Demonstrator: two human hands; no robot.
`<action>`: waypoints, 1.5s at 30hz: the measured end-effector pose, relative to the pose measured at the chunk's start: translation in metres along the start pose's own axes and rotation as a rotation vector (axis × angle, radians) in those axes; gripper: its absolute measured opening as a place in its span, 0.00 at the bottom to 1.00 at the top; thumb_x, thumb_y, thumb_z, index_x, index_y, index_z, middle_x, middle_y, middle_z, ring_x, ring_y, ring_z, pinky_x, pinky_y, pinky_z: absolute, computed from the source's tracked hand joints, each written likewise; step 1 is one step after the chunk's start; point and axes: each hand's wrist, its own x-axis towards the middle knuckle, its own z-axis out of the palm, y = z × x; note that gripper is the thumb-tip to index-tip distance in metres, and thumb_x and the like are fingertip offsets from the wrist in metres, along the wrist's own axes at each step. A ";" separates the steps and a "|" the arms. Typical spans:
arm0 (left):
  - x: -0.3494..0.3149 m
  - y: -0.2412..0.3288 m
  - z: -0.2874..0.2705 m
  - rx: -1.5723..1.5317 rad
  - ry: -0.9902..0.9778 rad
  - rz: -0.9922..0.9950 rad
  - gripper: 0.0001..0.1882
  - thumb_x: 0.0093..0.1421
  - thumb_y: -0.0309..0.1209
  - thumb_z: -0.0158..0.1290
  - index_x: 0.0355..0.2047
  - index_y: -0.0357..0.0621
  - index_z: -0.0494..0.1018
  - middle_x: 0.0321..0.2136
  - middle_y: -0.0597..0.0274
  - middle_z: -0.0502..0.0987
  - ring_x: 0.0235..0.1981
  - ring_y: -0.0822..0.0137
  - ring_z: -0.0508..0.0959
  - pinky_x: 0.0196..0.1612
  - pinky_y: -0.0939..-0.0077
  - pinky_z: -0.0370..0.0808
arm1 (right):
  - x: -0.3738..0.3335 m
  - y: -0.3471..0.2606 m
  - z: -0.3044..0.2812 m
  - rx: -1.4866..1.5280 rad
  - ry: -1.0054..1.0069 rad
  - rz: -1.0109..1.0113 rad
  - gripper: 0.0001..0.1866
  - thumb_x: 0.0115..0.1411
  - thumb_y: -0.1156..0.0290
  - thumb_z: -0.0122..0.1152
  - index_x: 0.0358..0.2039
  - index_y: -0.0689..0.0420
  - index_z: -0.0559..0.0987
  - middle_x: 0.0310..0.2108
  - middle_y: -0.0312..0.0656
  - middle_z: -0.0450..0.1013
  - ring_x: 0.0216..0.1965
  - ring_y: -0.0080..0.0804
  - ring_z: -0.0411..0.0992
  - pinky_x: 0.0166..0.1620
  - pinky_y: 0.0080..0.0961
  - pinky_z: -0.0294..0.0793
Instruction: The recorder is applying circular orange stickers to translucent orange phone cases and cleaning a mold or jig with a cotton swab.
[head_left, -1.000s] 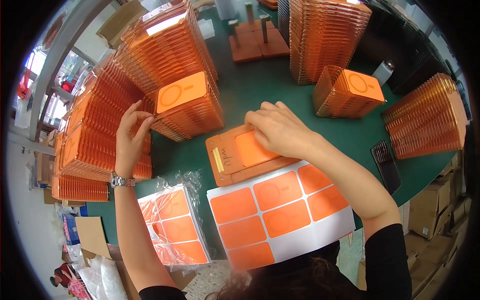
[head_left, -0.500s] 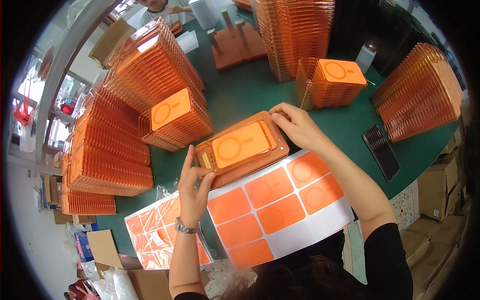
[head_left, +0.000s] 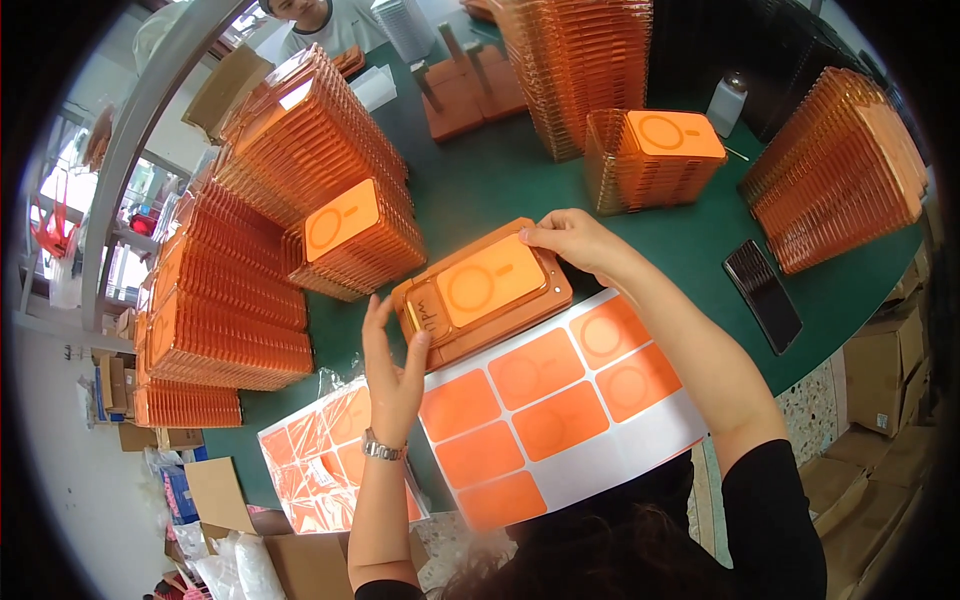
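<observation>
An orange phone case (head_left: 425, 312) lies on a brown-orange block-shaped jig (head_left: 560, 297) in the middle of the table. Its flat orange panel (head_left: 500, 283) bears a printed ring and a short bar. At the case's left end, my left hand (head_left: 396, 380) has its fingers spread, the thumb touching the near corner. My right hand (head_left: 578, 243) is closed at the far right corner, thumb and fingers pinching the case edge; its fingertips are partly hidden. Just in front of the jig lies a white sheet of orange rounded-rectangle stickers (head_left: 560, 410), some with printed rings.
Tall stacks of orange cases (head_left: 230, 335) line the left, with a shorter stack (head_left: 345, 240) beside them. More stacks (head_left: 655, 165) stand behind and at right (head_left: 835, 175). A black phone (head_left: 762, 295), white bottle (head_left: 728, 103), plastic-wrapped sheets (head_left: 320, 460) and pegged block (head_left: 475, 105) are around. Someone sits opposite.
The case now sits flatter on the jig. My right thumb has shifted left onto the case corner. My left thumb has moved up along the case's left end.
</observation>
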 end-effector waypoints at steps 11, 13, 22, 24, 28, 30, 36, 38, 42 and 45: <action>0.012 0.000 -0.015 -0.290 -0.235 -0.410 0.41 0.63 0.34 0.62 0.72 0.46 0.54 0.40 0.62 0.72 0.40 0.72 0.70 0.44 0.78 0.71 | -0.011 0.005 -0.015 -0.589 0.013 -0.577 0.39 0.51 0.47 0.74 0.57 0.58 0.75 0.52 0.48 0.70 0.57 0.39 0.65 0.58 0.35 0.67; 0.011 -0.005 -0.023 0.081 -0.261 -0.174 0.39 0.61 0.35 0.63 0.70 0.51 0.60 0.43 0.59 0.69 0.43 0.66 0.67 0.51 0.73 0.67 | -0.020 -0.010 -0.013 -0.684 -0.065 -0.470 0.43 0.49 0.46 0.75 0.61 0.54 0.72 0.57 0.49 0.65 0.62 0.43 0.58 0.63 0.39 0.62; 0.035 -0.002 -0.024 0.261 -0.251 0.305 0.47 0.54 0.44 0.67 0.70 0.42 0.58 0.66 0.42 0.62 0.66 0.44 0.61 0.69 0.55 0.56 | -0.025 -0.034 -0.005 -0.995 -0.103 -0.704 0.51 0.42 0.45 0.77 0.64 0.56 0.70 0.64 0.53 0.62 0.66 0.51 0.56 0.67 0.46 0.57; 0.034 -0.003 -0.030 0.160 -0.347 0.252 0.50 0.52 0.44 0.68 0.69 0.38 0.57 0.64 0.43 0.64 0.64 0.42 0.64 0.69 0.52 0.57 | -0.016 -0.035 0.023 -0.977 -0.182 -0.849 0.51 0.42 0.46 0.77 0.63 0.59 0.69 0.60 0.52 0.66 0.63 0.50 0.61 0.66 0.45 0.58; 0.038 -0.007 -0.021 0.189 -0.259 0.342 0.48 0.52 0.43 0.68 0.68 0.38 0.57 0.64 0.43 0.64 0.66 0.43 0.63 0.69 0.52 0.58 | -0.006 -0.029 0.047 -0.890 -0.265 -0.920 0.48 0.43 0.49 0.77 0.61 0.60 0.70 0.55 0.50 0.69 0.57 0.49 0.66 0.62 0.42 0.64; 0.037 -0.005 -0.021 0.017 -0.092 0.354 0.47 0.54 0.40 0.66 0.69 0.38 0.55 0.65 0.45 0.62 0.67 0.46 0.62 0.70 0.53 0.57 | -0.011 -0.043 0.032 -0.862 -0.209 -0.972 0.47 0.43 0.51 0.77 0.61 0.60 0.70 0.55 0.49 0.70 0.55 0.49 0.67 0.60 0.42 0.65; 0.016 0.035 -0.026 -0.118 0.081 0.374 0.47 0.56 0.34 0.63 0.71 0.39 0.52 0.67 0.44 0.62 0.65 0.50 0.66 0.66 0.55 0.63 | -0.043 -0.115 -0.099 -1.131 0.229 -0.898 0.48 0.43 0.56 0.78 0.62 0.61 0.69 0.57 0.51 0.68 0.59 0.51 0.67 0.63 0.39 0.66; -0.014 0.029 -0.024 -0.249 -0.194 0.252 0.40 0.55 0.31 0.63 0.66 0.37 0.61 0.59 0.45 0.73 0.54 0.53 0.77 0.56 0.59 0.74 | -0.039 -0.109 -0.147 -1.174 0.272 -0.647 0.50 0.44 0.55 0.78 0.65 0.63 0.67 0.61 0.52 0.65 0.63 0.49 0.64 0.67 0.35 0.62; -0.035 0.052 0.002 -0.163 -0.258 0.267 0.29 0.53 0.28 0.66 0.56 0.37 0.73 0.44 0.50 0.82 0.43 0.52 0.82 0.47 0.63 0.78 | -0.038 -0.106 -0.171 -1.164 0.165 -0.391 0.50 0.45 0.56 0.78 0.65 0.63 0.66 0.63 0.49 0.63 0.63 0.46 0.65 0.67 0.33 0.63; -0.051 0.050 0.010 -0.112 -0.316 0.268 0.23 0.55 0.26 0.64 0.51 0.37 0.75 0.43 0.49 0.81 0.43 0.50 0.81 0.46 0.62 0.78 | -0.044 -0.108 -0.178 -1.111 0.097 -0.302 0.49 0.46 0.57 0.77 0.66 0.62 0.66 0.63 0.48 0.63 0.63 0.45 0.66 0.66 0.32 0.64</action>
